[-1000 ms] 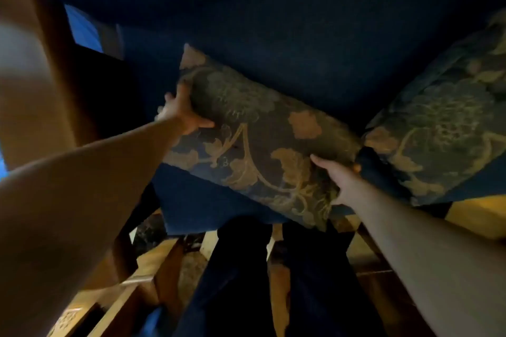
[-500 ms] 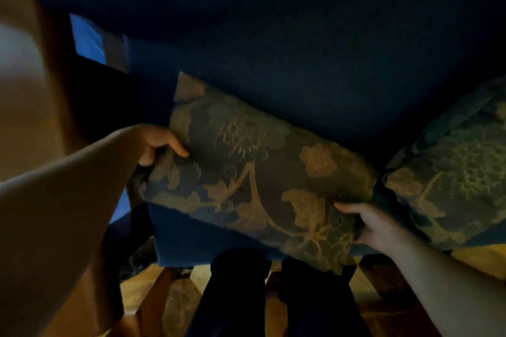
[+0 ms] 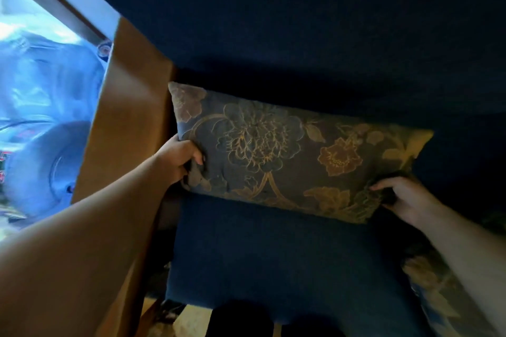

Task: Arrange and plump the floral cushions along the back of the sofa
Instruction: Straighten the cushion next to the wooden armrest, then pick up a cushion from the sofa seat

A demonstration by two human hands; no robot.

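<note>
I noted the dark blue sofa [image 3: 273, 254] filling the view, the floral cushion [image 3: 287, 156] lying lengthwise against its backrest at the seat's rear, my left hand [image 3: 178, 157] clenched on bunched fabric at its left end, and my right hand [image 3: 405, 197] curled around its lower right corner.

The scene is dim, with the blue sofa [image 3: 273, 254] sunk in deep shadow. Cold, overexposed daylight glares from the window [image 3: 41, 90] at left. Wide-angle distortion bends the edges, and the near forearms are soft.
</note>
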